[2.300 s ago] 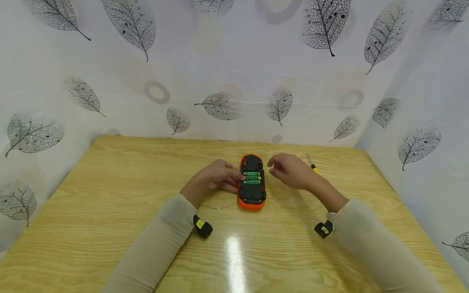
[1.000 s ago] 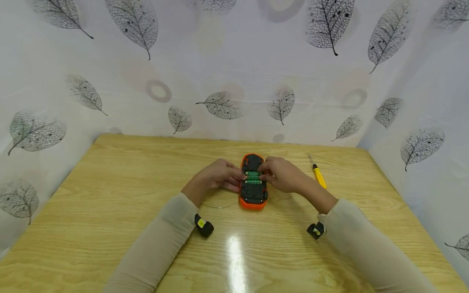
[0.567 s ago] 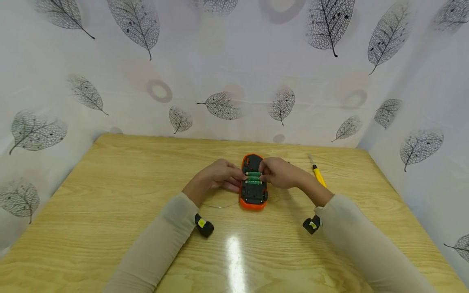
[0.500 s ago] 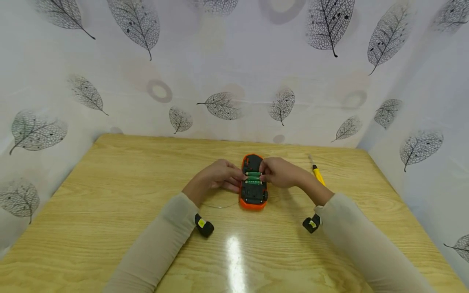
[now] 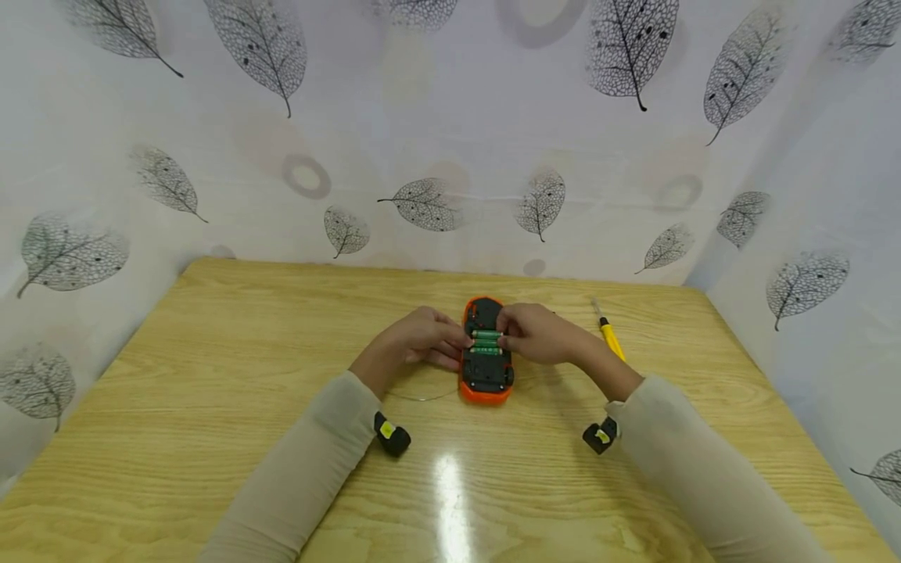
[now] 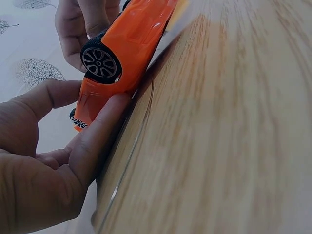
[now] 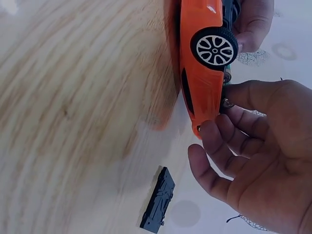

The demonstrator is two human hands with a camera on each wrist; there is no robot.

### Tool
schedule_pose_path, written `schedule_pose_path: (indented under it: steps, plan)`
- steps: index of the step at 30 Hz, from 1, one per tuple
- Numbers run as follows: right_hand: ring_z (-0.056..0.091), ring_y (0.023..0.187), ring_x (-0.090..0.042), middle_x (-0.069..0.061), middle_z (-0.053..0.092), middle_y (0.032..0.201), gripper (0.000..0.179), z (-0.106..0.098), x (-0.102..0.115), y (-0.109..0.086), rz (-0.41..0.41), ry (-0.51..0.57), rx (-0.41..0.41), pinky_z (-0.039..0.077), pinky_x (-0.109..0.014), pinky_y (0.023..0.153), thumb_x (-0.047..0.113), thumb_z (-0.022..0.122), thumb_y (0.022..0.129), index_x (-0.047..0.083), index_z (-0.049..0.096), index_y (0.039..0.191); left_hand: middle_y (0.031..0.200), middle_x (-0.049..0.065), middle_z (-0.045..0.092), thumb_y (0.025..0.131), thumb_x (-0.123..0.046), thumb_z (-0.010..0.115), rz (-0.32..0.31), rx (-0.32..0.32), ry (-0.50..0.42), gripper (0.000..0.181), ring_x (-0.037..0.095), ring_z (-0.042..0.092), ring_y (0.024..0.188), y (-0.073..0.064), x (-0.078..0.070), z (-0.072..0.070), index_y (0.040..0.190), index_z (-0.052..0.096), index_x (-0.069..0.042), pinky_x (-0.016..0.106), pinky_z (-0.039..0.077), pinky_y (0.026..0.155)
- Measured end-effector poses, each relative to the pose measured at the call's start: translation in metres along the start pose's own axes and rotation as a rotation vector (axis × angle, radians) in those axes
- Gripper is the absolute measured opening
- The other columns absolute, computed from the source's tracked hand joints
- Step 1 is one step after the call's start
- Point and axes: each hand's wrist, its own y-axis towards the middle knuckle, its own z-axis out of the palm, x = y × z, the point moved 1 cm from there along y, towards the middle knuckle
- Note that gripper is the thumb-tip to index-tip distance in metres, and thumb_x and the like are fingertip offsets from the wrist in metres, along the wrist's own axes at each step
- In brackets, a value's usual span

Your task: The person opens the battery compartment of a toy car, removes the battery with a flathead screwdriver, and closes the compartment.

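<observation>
Toy car (image 5: 486,374): wheels-up on the table (image 5: 211,375); probably light, stiff, slightly slippery. Hold by the sides. Left grip (image 5: 421,336) pinches one side; right grip (image 5: 540,335) is at the batteries (image 5: 486,342), pinch unclear.

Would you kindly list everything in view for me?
toy car: one, orange, upturned, between both hands
batteries: three, green, inside the toy car
screwdriver: one, yellow handle, table's right side
flat part: one, black, on the table
thin strand: one, pale, left of toy car
table: one, tan, beneath everything
patterned backdrop: one, pale, behind table
wrist cameras: two, black, at wrists
sleeves: two, cream, both arms
left hand: one, bare, holding toy car's left side
right hand: one, bare, at batteries' right ends
</observation>
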Motion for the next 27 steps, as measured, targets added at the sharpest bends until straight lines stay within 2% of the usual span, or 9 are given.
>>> schedule_pose_path:
  steps: [10,22,27]
  plan:
    - [0.055,0.07,-0.015,0.0,0.065,0.086,0.012,-0.001,-0.008,-0.005,-0.023,0.012,-0.097,0.05,-0.033,0.062,0.013,0.061,0.102,0.004,0.064,0.11,0.093,0.016,0.072,0.094,-0.001,0.068,-0.001,-0.016,0.012,0.022,0.025,0.073,0.078,0.003,0.003,-0.001,0.114,0.067,0.008,0.04,0.066,0.072]
    - [0.064,0.079,-0.014,0.0,0.068,0.092,0.007,-0.008,-0.025,-0.019,-0.008,0.068,-0.239,0.057,-0.035,0.069,0.011,0.066,0.099,0.008,0.066,0.106,0.099,0.018,0.071,0.095,0.0,0.066,0.01,-0.006,0.027,0.024,0.027,0.073,0.085,0.003,0.001,0.0,0.118,0.066,0.009,0.041,0.065,0.077]
    - [0.066,0.08,-0.014,0.0,0.069,0.092,0.008,-0.01,-0.035,-0.026,0.014,0.074,-0.261,0.058,-0.034,0.07,0.009,0.067,0.098,0.008,0.066,0.105,0.1,0.019,0.071,0.094,-0.001,0.069,0.011,-0.015,0.034,0.027,0.027,0.073,0.084,0.004,0.003,-0.001,0.118,0.066,0.009,0.041,0.065,0.077]
